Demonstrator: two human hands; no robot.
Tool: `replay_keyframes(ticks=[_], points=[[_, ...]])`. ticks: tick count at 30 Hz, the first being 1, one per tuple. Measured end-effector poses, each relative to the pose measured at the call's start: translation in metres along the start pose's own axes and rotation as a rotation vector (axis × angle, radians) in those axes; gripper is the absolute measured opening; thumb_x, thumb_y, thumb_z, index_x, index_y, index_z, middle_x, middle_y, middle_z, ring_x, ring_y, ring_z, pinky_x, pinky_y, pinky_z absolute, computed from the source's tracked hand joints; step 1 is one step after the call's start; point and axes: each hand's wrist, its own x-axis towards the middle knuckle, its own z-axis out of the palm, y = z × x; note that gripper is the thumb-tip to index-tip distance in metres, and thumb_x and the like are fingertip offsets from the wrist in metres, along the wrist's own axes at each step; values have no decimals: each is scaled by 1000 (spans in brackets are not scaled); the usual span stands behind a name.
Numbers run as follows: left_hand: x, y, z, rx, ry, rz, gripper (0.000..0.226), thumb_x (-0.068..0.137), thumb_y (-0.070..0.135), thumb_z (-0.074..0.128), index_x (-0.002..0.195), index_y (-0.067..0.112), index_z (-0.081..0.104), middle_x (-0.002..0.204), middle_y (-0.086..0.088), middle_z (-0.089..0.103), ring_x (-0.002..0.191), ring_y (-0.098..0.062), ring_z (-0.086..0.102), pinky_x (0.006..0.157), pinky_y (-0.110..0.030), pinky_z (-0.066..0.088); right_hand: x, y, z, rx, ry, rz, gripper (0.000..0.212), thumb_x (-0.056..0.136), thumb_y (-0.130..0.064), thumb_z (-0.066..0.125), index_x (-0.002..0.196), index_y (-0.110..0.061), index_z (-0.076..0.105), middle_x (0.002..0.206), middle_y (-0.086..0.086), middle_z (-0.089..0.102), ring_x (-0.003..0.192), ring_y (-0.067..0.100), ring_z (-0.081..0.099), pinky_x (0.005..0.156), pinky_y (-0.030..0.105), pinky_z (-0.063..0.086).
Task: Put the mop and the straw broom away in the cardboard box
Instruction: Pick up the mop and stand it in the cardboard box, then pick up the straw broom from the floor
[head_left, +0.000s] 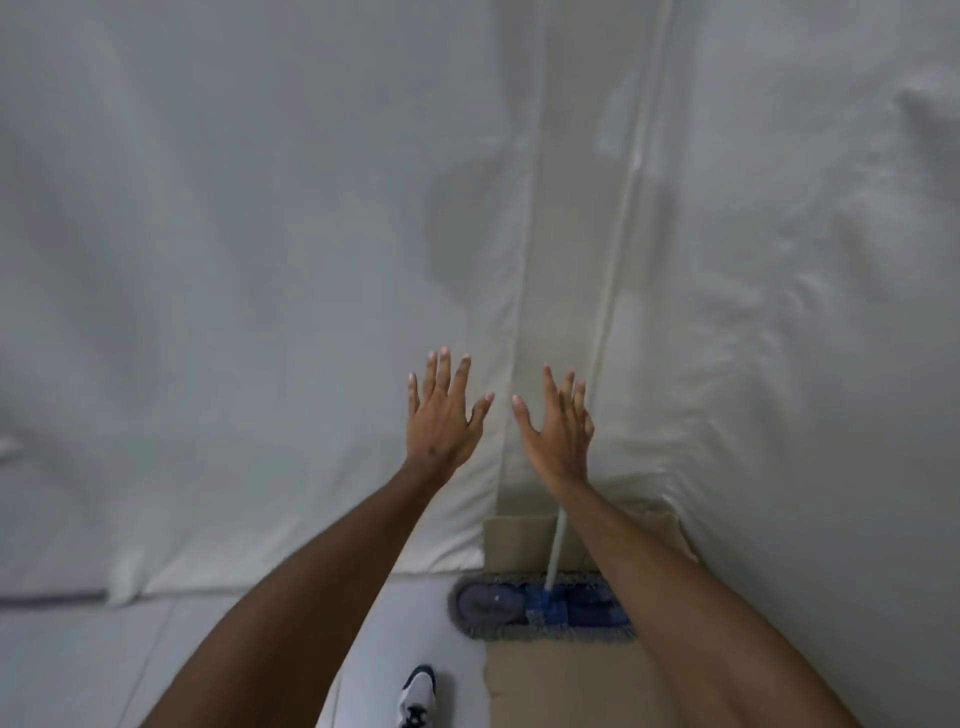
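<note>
A flat mop with a blue and grey head stands on the cardboard box at the bottom centre. Its pale handle rises up against the white sheet. My left hand is raised in front of the sheet with fingers spread, holding nothing. Beside it my right hand is raised with fingers apart, just left of the mop handle and not gripping it. My right forearm covers the right end of the mop head. No straw broom is in view.
A white cloth sheet hangs across the whole wall, with a beige strip down the middle. A pale tiled floor lies at the lower left. My shoe shows at the bottom beside the cardboard.
</note>
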Motion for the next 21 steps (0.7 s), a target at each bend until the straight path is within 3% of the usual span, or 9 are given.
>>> replay_keyframes(ticks=[10, 21], points=[[-284, -156, -139, 225, 126, -575, 70, 95, 64, 20, 155, 29, 10, 165, -5, 6, 152, -18, -4, 122, -46, -4, -210, -153, 112, 73, -509, -389, 74, 90, -67, 36, 152, -39, 9, 165, 2, -1, 152, 20, -3, 119, 50, 10], [-649, -226, -219, 295, 178, -1133, 68, 97, 60, 29, 154, 26, 16, 165, -6, 9, 152, -21, 3, 122, -45, -2, -495, -256, 186, 57, -929, -762, 74, 90, -67, 36, 153, -39, 8, 165, 3, 1, 152, 19, 0, 119, 48, 10]])
